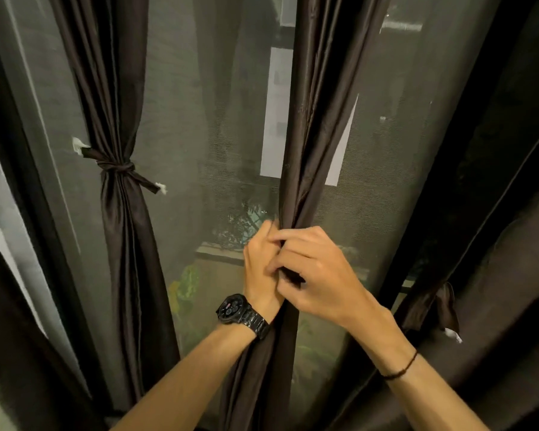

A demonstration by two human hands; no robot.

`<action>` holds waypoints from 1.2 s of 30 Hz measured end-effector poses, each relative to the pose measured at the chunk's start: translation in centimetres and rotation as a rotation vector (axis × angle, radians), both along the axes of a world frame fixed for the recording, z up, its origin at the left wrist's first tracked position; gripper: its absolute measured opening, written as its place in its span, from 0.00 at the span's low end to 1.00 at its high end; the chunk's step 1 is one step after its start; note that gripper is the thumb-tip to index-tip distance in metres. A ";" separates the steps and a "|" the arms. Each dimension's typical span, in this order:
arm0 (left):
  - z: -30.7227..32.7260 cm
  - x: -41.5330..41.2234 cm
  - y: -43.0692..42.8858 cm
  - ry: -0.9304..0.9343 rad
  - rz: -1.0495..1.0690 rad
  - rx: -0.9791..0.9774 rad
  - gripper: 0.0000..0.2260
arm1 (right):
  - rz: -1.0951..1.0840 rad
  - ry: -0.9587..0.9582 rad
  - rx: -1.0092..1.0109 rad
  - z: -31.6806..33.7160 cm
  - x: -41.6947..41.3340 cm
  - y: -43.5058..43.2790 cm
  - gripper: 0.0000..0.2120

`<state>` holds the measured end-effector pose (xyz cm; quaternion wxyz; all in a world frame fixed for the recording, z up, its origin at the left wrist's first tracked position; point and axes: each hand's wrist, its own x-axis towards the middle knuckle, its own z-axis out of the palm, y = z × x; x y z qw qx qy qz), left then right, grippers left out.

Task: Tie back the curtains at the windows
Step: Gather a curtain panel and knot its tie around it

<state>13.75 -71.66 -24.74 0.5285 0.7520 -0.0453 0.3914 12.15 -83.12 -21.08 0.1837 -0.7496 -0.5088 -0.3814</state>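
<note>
Both hands are working the middle curtain (318,119), a dark brown satiny panel with a slight sheen. It's bunching into tight vertical pleats right where it's being held, in front of the window, about halfway down.

The left hand (262,262) is wrapping around the gathered fabric from the left, fingers curling behind it. The right hand (318,275) is coming over from the other side, touching the left, with its fingers curling in and pinching a fold of the same dark cloth. Can't tell whether that fold is a separate strip or just curtain.

A chunky black watch (234,307) with a link band is sitting on the left wrist, and a thin black cord bracelet (402,367) on the right.

Over to the left, the left curtain (119,244) is already hanging cinched into an hourglass shape by a fabric tie (115,168), knotted, with frayed white bits at its ends. On the right, the right curtain (495,275) is hanging loose, with a limp matching strip (439,309) dangling on it. A fine grey mesh screen (199,119) is covering the window behind, with blurry green leaves showing through.
</note>
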 end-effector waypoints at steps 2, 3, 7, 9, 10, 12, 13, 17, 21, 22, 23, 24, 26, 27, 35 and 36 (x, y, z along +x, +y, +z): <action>0.0 -0.8 0.2 0.005 -0.039 -0.028 0.10 | -0.015 -0.064 -0.037 0.5 0.3 0.3 0.12; -0.3 -0.8 0.4 0.009 -0.026 -0.005 0.10 | -0.052 -0.076 -0.025 0.7 0.6 0.2 0.15; -0.6 -1.0 0.8 0.227 -0.079 -0.014 0.06 | -0.194 0.037 0.093 1.1 2.3 -0.6 0.30; -0.6 -1.4 1.0 0.279 -0.241 -0.184 0.07 | -0.183 0.100 0.130 0.9 2.8 -1.1 0.33; -0.6 -1.6 1.2 0.287 -0.328 -0.259 0.11 | -0.174 0.110 0.135 0.8 2.9 -1.3 0.33; -0.5 -2.2 1.5 0.269 -0.481 -0.386 0.19 | -0.171 0.121 0.136 0.8 3.0 -1.8 0.30; -0.6 -2.2 1.7 0.257 -0.533 -0.445 0.23 | -0.177 0.143 0.138 0.7 3.0 -2.1 0.28; -1.0 -2.1 1.9 0.207 -0.443 -0.415 0.16 | -0.204 0.220 0.126 0.0 3.8 -3.4 0.16; -0.8 -1.2 2.0 0.094 -0.344 -0.217 0.07 | -0.185 0.279 0.282 -0.9 4.4 -3.9 0.08; -0.8 -0.9 2.1 0.061 -0.342 -0.166 0.06 | -0.169 0.353 0.370 -1.1 4.2 -3.8 0.08; -0.7 -0.7 2.1 0.026 -0.347 -0.091 0.04 | -0.146 0.435 0.458 -1.3 4.1 -3.6 0.09; -0.7 -0.6 2.0 -0.007 -0.362 0.007 0.04 | -0.128 0.507 0.532 -1.5 4.0 -3.3 0.11; -0.6 -0.7 1.5 -0.076 -0.392 0.205 0.05 | -0.110 0.583 0.628 -1.9 4.1 -3.0 0.18; -0.5 -0.7 1.3 -0.092 -0.405 0.284 0.06 | -0.106 0.596 0.649 -2.0 4.2 -2.9 0.19; 0.4 -1.2 0.1 -0.278 -0.202 0.704 0.08 | -0.027 0.714 0.673 -2.7 4.4 -3.7 0.13; 0.6 -1.0 0.0 -0.271 -0.181 0.654 0.08 | 0.009 0.775 0.745 -2.9 4.4 -3.7 0.13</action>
